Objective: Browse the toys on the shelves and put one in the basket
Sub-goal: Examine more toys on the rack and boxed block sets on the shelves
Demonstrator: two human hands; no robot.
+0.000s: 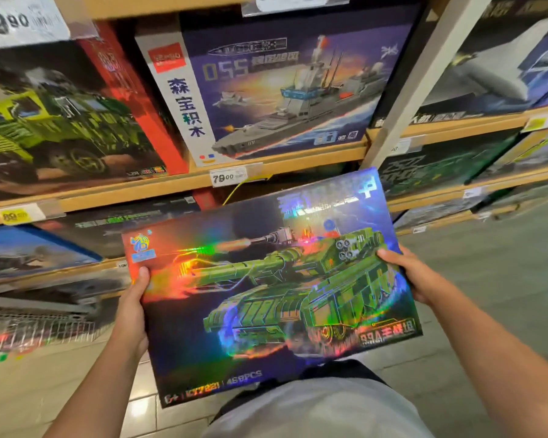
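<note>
At nine o'clock in the view, a dark flat box printed with a green camouflaged truck (54, 121) is being displayed on the wooden shelf (178, 181), with a red box spine (133, 99) standing just beside it. Below, at seven o'clock, the left hand (133, 306) is being curled round the left edge of a large flat cardboard toy box with a shiny holographic print of a green tank (266, 289), the thumb being pressed on the front face. The box is being held tilted in front of the shelves, above the tiled floor (45, 384), with its face turned up towards the camera. At twelve o'clock, a purple box showing a grey warship (285, 86) is being kept upright on the shelf, and a white price tag reading 79.00 (227, 177) is being shown on the shelf edge beneath it. At four o'clock, the right hand (415, 276) is gripping the right edge of the tank box, fingers being wrapped behind and the thumb laid on the front. At two o'clock, more dark boxes (450, 159) are being stacked on further shelves.
</note>
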